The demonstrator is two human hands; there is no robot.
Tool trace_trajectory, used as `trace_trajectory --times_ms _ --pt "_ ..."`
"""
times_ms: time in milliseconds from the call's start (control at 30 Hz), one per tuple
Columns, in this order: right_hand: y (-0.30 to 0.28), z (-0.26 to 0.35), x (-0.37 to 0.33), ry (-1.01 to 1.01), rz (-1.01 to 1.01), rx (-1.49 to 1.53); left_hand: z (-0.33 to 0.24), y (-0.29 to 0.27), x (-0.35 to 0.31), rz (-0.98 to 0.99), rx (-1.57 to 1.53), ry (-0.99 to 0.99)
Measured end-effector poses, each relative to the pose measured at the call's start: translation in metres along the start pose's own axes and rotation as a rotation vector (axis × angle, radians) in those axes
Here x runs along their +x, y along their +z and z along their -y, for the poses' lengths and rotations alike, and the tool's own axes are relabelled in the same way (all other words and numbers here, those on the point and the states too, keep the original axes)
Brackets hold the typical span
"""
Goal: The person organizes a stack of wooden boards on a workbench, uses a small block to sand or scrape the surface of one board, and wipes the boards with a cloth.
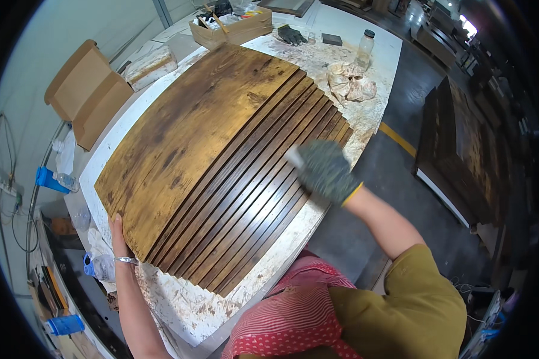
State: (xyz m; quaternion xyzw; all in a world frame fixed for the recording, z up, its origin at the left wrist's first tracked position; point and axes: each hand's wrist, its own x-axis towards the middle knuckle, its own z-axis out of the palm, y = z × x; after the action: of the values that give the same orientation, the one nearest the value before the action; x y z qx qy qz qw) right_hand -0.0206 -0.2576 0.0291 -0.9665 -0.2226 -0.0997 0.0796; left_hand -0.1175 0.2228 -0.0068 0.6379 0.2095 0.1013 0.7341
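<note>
1. Nearest my camera, at 6 o'clock: red patterned apron (pixel 293 314) is filling the lower edge; olive sleeve (pixel 425 293) is spreading toward 4 o'clock.
2. Stack of boards (pixel 185 131), brown wood grain, is lying on the white, stained table (pixel 384 51), covering the centre and reaching out toward 10 o'clock. Top board is showing its broad face; those beneath are stepping out in narrow strips toward 4 o'clock.
3. Right hand (pixel 325 172), in a dark green glove, is showing blurred over the strips, just off centre toward 3 o'clock. Fingers are looking bunched; a pale piece (pixel 293 157) is sticking out at their tips. I am not managing to tell how tightly they are closing on it, or whether they are touching wood.
4. Left hand (pixel 120 239), bare, is resting against the stack's end at 8 o'clock, thumb lying along the edge. Other fingers are hiding from me, so I cannot tell how far it is opening. Silver bangle (pixel 126 260) is circling the wrist.
5. Far side: filled carton (pixel 245 35) and spare glove (pixel 291 35) are sitting at 12; lidded jar (pixel 365 49) is standing upright at 1, crumpled cloth (pixel 350 84) just beside it.
6. Open cardboard box (pixel 90 90) is standing at 10.
</note>
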Motion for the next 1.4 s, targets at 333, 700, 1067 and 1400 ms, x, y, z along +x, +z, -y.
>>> trace_trajectory --times_ms 333,700,1067,1400 --pt "0.006 -0.054 0.012 0.067 -0.071 -0.087 -0.004 0.004 -0.002 0.016 -0.023 -0.052" --pt "-0.009 0.021 -0.022 -0.122 -0.268 0.325 0.012 -0.013 0.01 0.01 -0.025 -0.011" --pt "0.019 0.142 -0.063 -0.293 -0.036 0.353 0.01 -0.01 0.008 -0.02 0.174 0.131" --pt "0.011 0.247 -0.071 -0.575 0.102 0.563 -0.011 0.009 -0.003 -0.02 0.224 0.049"
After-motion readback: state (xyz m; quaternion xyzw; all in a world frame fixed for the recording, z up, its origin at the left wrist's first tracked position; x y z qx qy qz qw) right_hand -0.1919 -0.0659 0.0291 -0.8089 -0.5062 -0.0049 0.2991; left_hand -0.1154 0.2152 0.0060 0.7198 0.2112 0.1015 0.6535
